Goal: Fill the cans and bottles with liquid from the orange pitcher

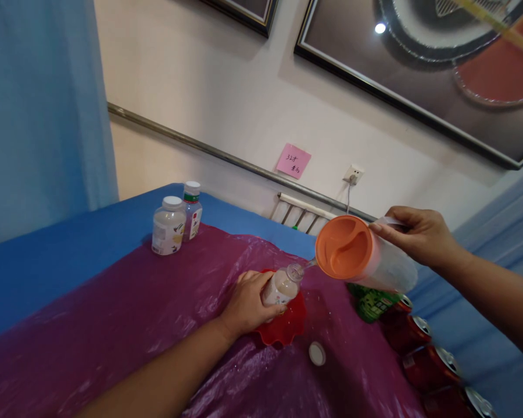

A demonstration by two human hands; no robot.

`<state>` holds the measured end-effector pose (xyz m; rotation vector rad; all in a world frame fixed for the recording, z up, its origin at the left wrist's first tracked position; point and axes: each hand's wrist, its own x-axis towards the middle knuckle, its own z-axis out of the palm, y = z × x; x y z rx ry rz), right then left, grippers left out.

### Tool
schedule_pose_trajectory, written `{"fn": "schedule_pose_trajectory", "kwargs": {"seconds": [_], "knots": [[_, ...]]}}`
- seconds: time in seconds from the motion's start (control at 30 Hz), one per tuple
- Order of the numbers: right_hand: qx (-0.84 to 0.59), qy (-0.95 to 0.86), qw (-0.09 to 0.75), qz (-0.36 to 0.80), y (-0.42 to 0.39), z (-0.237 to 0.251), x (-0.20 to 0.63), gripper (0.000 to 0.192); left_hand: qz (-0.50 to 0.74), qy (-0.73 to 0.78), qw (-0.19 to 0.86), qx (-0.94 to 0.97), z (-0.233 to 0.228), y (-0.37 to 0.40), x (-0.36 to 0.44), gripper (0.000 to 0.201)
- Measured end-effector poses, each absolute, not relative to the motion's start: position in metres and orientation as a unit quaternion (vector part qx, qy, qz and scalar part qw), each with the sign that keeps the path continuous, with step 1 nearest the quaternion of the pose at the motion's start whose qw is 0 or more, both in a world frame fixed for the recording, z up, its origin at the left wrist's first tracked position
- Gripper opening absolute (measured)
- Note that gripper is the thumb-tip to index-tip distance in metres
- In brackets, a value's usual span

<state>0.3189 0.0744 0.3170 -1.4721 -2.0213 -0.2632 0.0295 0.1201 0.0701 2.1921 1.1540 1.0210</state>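
Note:
My left hand (246,303) grips a small open bottle (282,285) that stands tilted in a red scalloped dish (289,327). My right hand (418,234) holds a clear pitcher with an orange lid (353,251) by its handle, tipped toward the bottle. A thin stream runs from the pitcher's spout into the bottle's mouth. The bottle's white cap (316,353) lies on the purple plastic sheet (126,325) just right of the dish.
Two capped bottles (169,225) (192,210) stand at the back left of the sheet. A green bottle (373,302) and a row of red cans (418,334) lie along the right edge. A blue cloth (47,261) covers the table under the sheet.

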Motion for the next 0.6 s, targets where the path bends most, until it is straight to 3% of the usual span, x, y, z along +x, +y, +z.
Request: {"fn": "schedule_pose_trajectory", "kwargs": {"seconds": [0.6], "knots": [[-0.556, -0.767, 0.305, -0.101, 0.0766, 0.3155, 0.3232, 0.063, 0.371, 0.413, 0.237, 0.797, 0.0712, 0.1197, 0.0294, 0.061]]}}
